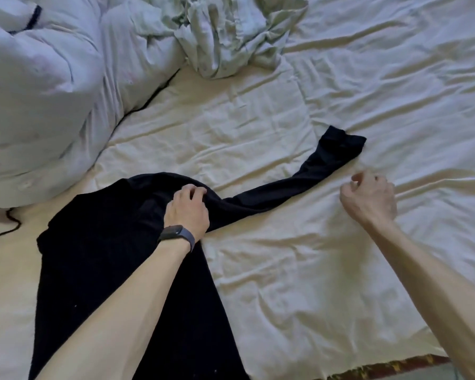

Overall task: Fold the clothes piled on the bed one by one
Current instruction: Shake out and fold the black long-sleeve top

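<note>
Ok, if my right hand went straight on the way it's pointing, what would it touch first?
Probably the black sleeve, near its cuff, lying just beyond the right hand on the bed sheet. The hand's height above the sheet is unclear, so it might pass over.

The bare left forearm reaches forward from the lower left, and the left hand (188,208), palm down, curls its fingers into a fold of the black long-sleeved cloth garment (107,256), gripping it. The bare right forearm comes in from the lower right. The right hand (368,197) hovers with loosely curled fingers, holding nothing.
</note>
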`<action>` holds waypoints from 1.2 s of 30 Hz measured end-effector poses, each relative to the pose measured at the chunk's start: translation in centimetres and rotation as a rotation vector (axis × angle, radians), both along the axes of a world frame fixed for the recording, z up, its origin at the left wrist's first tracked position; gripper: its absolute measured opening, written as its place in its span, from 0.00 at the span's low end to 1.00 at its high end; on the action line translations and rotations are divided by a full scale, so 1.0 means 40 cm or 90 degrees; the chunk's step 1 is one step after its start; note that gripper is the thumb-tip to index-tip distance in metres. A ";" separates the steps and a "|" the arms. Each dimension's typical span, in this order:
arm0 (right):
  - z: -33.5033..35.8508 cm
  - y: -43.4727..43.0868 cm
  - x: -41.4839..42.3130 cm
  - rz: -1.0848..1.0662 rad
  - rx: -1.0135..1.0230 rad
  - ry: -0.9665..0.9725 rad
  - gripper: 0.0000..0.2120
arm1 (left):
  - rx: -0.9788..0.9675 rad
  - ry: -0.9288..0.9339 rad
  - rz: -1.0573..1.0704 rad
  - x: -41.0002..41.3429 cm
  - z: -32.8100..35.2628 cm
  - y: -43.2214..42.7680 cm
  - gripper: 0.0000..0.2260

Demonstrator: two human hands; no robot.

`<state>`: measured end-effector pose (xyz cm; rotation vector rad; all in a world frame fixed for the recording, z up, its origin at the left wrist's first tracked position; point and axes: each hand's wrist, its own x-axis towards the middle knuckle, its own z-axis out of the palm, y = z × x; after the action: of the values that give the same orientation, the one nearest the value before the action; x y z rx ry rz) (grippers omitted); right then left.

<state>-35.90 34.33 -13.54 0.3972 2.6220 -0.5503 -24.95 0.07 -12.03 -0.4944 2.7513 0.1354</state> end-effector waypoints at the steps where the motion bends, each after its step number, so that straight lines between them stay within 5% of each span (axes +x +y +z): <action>1: -0.004 -0.010 -0.005 -0.063 -0.072 -0.008 0.19 | 0.002 0.008 -0.049 -0.039 -0.002 0.007 0.18; 6: -0.026 -0.077 -0.074 -0.390 -0.471 -0.135 0.23 | -0.015 -0.196 -0.255 -0.165 -0.021 0.041 0.17; 11: -0.020 -0.074 -0.173 -0.511 -0.504 -0.055 0.04 | -0.079 -0.296 -0.352 -0.188 -0.005 0.008 0.19; 14: 0.024 -0.038 -0.206 -0.636 -0.542 0.006 0.03 | -0.116 -0.295 -0.415 -0.167 0.004 -0.029 0.27; 16: 0.050 -0.021 -0.221 -0.675 -0.560 0.033 0.04 | -0.103 -0.244 -0.437 -0.154 0.001 -0.047 0.21; 20: 0.070 -0.034 -0.242 -0.601 -0.670 0.077 0.18 | -0.030 -0.200 -0.250 -0.161 -0.004 -0.048 0.18; 25: -0.010 -0.023 -0.183 -0.410 -0.339 0.064 0.21 | -0.001 -0.204 -0.172 -0.182 -0.027 0.014 0.21; 29: -0.058 0.003 -0.170 -0.447 -0.302 0.015 0.34 | 0.032 -0.173 -0.155 -0.216 -0.054 0.094 0.22; 33: -0.051 0.020 -0.194 -0.371 -0.438 -0.037 0.13 | 0.020 -0.113 -0.177 -0.244 -0.064 0.135 0.13; 36: -0.019 0.066 -0.226 -0.493 -0.480 0.020 0.09 | 0.021 -0.039 -0.206 -0.252 -0.054 0.145 0.14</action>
<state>-44.94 36.96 -14.28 1.1242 1.9839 -1.6993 -35.03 5.88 -14.20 -0.0400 2.7203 0.0833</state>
